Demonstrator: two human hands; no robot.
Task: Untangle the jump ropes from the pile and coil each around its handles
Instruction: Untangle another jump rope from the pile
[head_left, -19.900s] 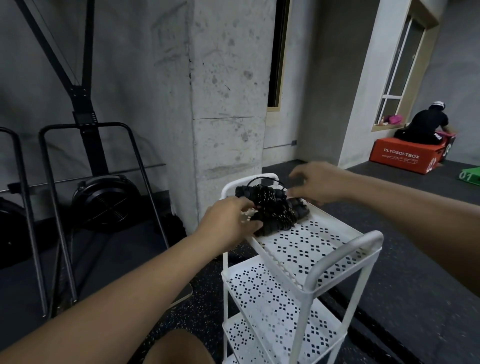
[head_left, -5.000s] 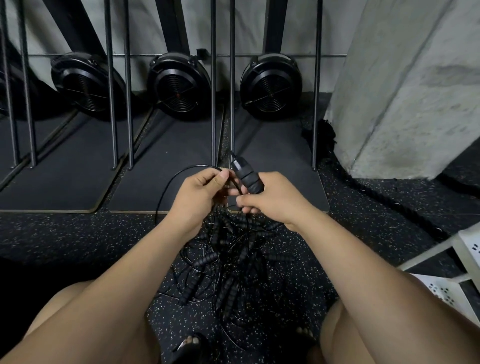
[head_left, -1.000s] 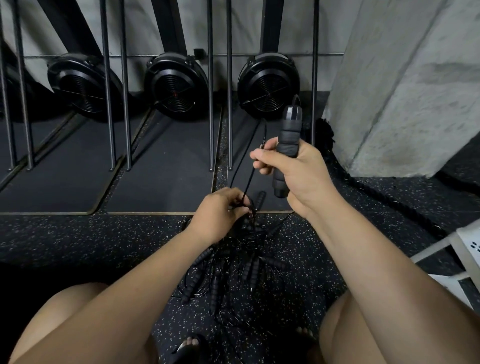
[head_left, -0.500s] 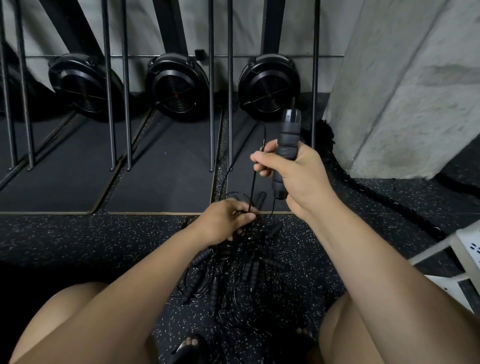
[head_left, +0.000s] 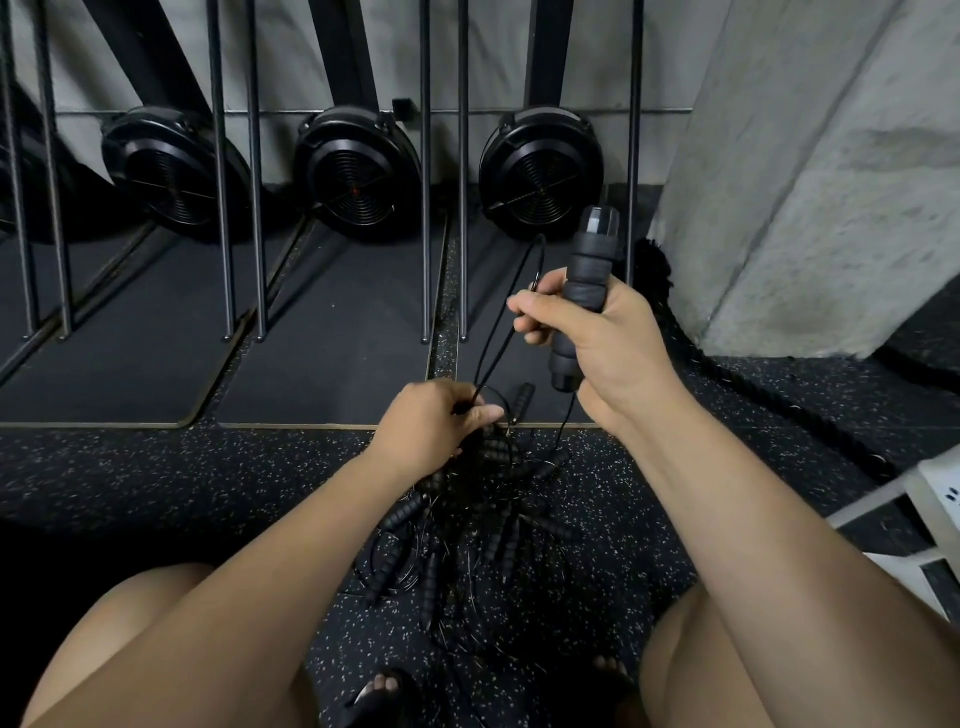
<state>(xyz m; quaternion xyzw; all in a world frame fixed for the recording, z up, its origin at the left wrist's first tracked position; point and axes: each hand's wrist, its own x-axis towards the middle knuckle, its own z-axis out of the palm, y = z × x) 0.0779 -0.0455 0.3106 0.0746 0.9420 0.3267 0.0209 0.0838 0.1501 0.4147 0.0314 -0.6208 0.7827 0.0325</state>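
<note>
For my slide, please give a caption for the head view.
Right hand grips one rope handle upright; left hand pinches cords at the tangled pile on the floor.

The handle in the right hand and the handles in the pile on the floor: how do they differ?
The held handle stands nearly upright, up off the floor; the pile handles lie low in a tangle, pointing many ways. The right hand grips the held handle; the left hand only pinches a cord above the pile handles. Both are black with ribbed grips.
</note>
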